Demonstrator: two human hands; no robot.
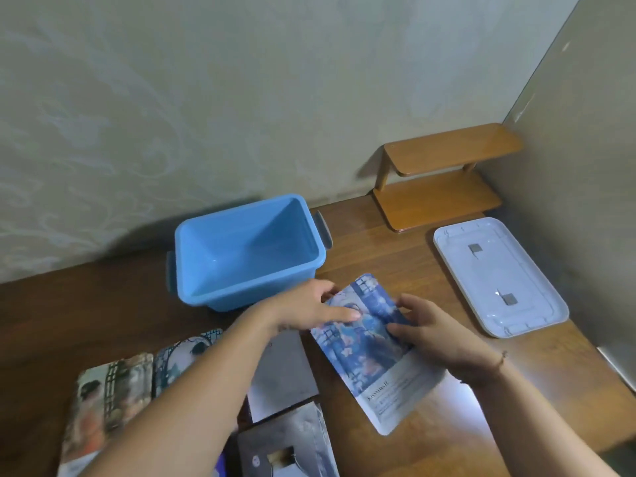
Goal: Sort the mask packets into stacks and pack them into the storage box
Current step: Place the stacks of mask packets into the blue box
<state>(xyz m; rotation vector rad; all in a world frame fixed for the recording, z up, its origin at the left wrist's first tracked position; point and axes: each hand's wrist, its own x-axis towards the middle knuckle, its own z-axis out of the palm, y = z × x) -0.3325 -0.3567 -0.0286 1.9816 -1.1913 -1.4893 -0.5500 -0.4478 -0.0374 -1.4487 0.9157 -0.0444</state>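
Those mask packets are thin, flat foil-type sachets imo — light, a bit floppy and prob slick, so a stack will want to slide apart unless you pinch it by the long edges w/ both hands. That's pretty much what's going on: the blue packet (blue printed art up top, white strip w/ small text at the near end, can't read most of it) sits on or just above the table, right in front of the blue box. Left hand has its fingers on the far-left edge w/ the thumb lying across the face, right hand has fingers curled onto the right edge — so both are holding it, neither clenched nor let go. Can't tell if it's one packet or a few squared up together. More packets lie to the left: a greenish packet, another pale blue one beside it, and silver packets partly under the left arm. Box looks empty, its white lid is off to the right, near a small wooden shelf. I'd guess sorting is underway, packing not started.
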